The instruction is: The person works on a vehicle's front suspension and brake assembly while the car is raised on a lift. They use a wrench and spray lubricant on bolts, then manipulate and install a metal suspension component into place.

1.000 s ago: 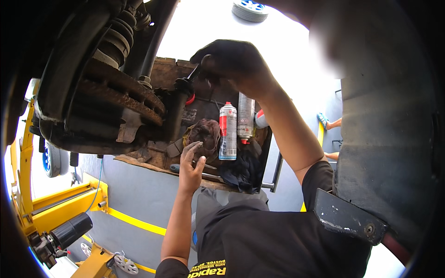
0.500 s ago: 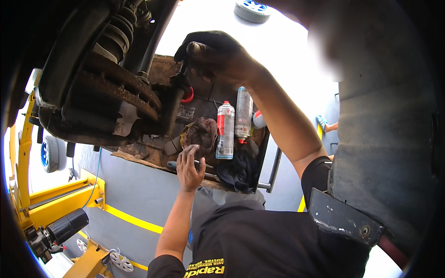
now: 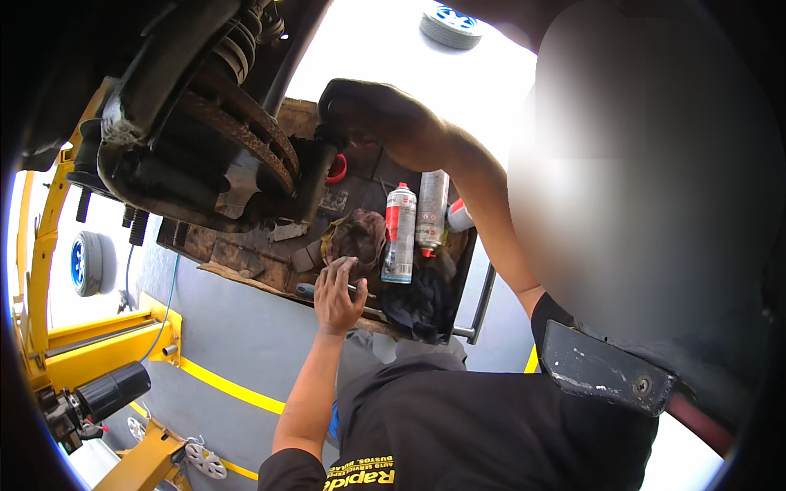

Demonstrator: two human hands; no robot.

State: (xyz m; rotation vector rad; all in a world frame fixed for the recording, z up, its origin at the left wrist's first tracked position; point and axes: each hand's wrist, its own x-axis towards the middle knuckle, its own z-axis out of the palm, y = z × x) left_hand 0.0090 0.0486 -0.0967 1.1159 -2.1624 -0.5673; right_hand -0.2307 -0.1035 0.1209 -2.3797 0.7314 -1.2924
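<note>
Left hand (image 3: 338,296): loosely spread, apparently empty; screwdriver (image 3: 305,290) beneath, rag (image 3: 360,237) ahead, spray can (image 3: 399,245) ahead-right, presumably placed for reach. Right hand (image 3: 360,114): grip hidden, cannot tell; brake disc (image 3: 282,151) leftward.

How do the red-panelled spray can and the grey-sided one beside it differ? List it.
The red-panelled can points its red tip toward the picture's top, the grey-sided can toward the bottom. The red-panelled can shows a broad red patch; the grey-sided can looks mostly grey. Both are cylinders.
</note>
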